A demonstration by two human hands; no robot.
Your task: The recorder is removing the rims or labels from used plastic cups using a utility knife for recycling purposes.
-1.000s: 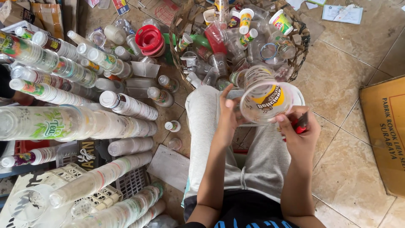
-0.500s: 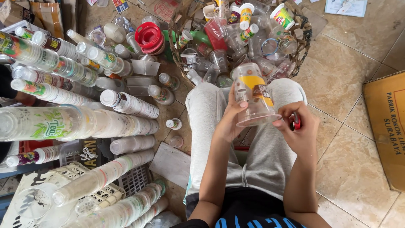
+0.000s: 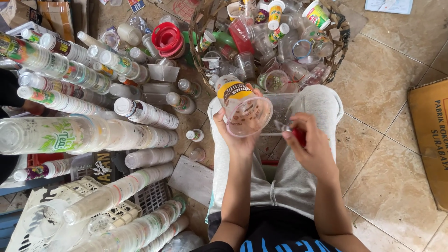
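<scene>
clear plastic cup (image 3: pixel 244 111) with a yellow-brown label sits over the lap, left hand (image 3: pixel 233 137) fingers wrapped round its side. right hand (image 3: pixel 311 145) pinches a small red-handled cutter (image 3: pixel 295 134) beside the rim. stacked cups (image 3: pixel 121 189) lie left, a woven basket (image 3: pixel 343 39) ahead.

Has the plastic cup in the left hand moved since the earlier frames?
Yes. The plastic cup has shifted left, away from the right hand, toward the left knee, below the wicker basket.

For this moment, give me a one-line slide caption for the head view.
Left hand holds a clear plastic cup over the lap; right hand grips a small red tool, beside a basket of cups.
</scene>
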